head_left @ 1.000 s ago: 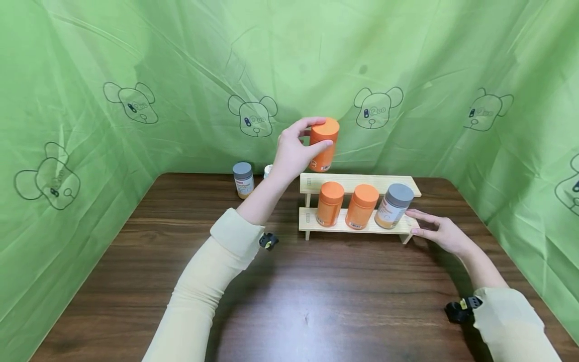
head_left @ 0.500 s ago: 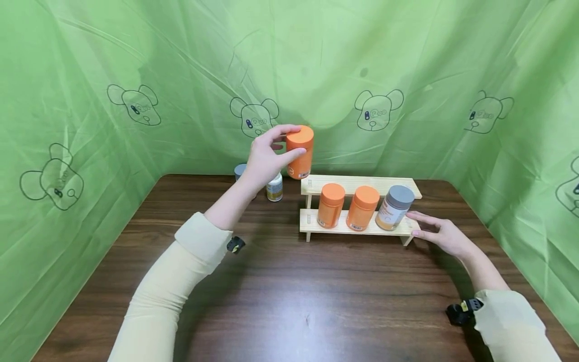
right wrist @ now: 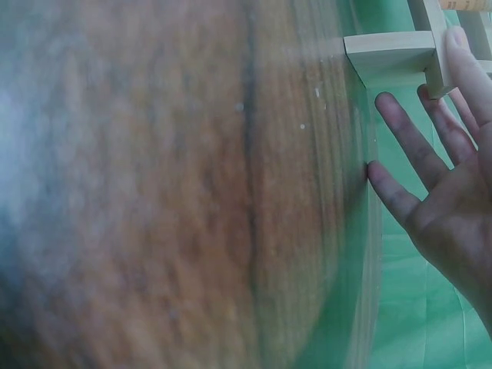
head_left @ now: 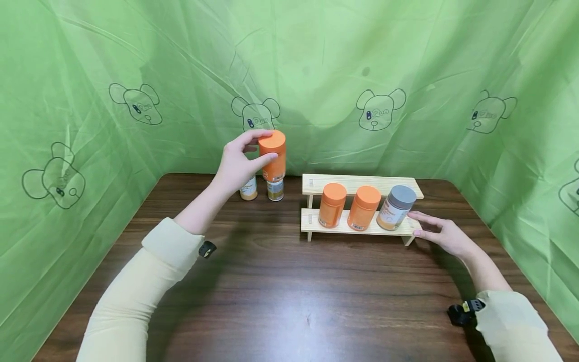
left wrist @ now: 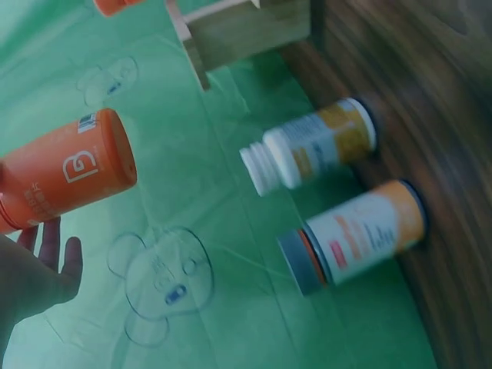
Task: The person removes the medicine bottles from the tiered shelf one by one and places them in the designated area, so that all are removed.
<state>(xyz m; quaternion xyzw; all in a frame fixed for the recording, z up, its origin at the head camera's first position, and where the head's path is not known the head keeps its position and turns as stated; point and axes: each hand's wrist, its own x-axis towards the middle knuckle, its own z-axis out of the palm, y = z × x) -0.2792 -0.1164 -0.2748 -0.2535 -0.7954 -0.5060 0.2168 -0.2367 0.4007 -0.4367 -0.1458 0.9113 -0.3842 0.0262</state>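
Note:
My left hand (head_left: 239, 160) grips an orange pill bottle (head_left: 274, 163) between thumb and fingers, held upright above the table's back left. Its base overlaps a small white bottle (head_left: 275, 191) in the head view; the left wrist view shows that white-capped bottle (left wrist: 319, 144) apart from it. Beside that stands a grey-capped bottle (head_left: 248, 190), partly hidden by my left hand. My right hand (head_left: 445, 236) rests at the right end of a two-step wooden rack (head_left: 312, 219), fingers spread and thumb against the board's end. On the lower step stand two orange bottles (head_left: 332, 205) and a grey-capped bottle (head_left: 396, 207).
Dark wooden table (head_left: 289, 291) lies under everything. Green cloth (head_left: 316, 75) with mouse drawings hangs behind and along both sides. The rack's upper step (head_left: 362, 182) rises behind the lower bottles.
My left hand has carried the orange pill bottle leftward and slightly down, away from above the rack to over the small white bottle. My right hand has stayed at the rack's end.

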